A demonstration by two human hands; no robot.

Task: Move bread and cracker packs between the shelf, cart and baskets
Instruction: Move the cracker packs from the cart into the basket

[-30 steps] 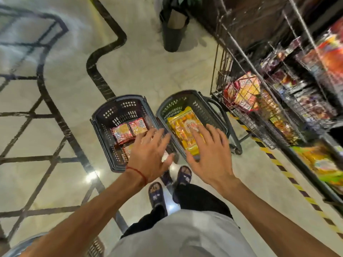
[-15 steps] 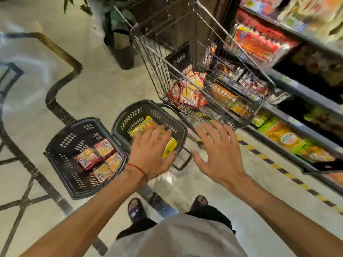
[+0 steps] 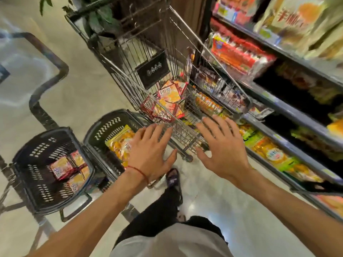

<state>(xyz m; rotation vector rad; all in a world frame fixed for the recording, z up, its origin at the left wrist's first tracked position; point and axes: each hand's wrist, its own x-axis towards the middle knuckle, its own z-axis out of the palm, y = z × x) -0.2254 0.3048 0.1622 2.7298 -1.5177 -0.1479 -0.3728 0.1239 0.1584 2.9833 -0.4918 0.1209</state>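
Both my hands hang empty with spread fingers above the floor. My left hand [image 3: 151, 153] hovers over the near edge of the right dark basket [image 3: 104, 125], which holds a yellow bread pack [image 3: 118, 143]. My right hand [image 3: 222, 147] hovers by the near corner of the wire cart [image 3: 148, 45]. Several red-and-orange cracker packs [image 3: 167, 101] lie in the cart. The left dark basket [image 3: 37, 141] holds several small cracker packs [image 3: 68, 169]. The shelf [image 3: 289, 106] on the right carries packs in rows.
A potted plant [image 3: 100, 21] stands behind the cart. A yellow-and-black floor stripe runs under the shelf's lower edge. Bare polished floor [image 3: 78, 93] with dark inlaid lines lies to the left. My sandalled foot [image 3: 173, 179] is below my hands.
The view has swung up and right, from the baskets toward the cart and shelf. Both empty hands moved from over the baskets toward the cart's near edge.
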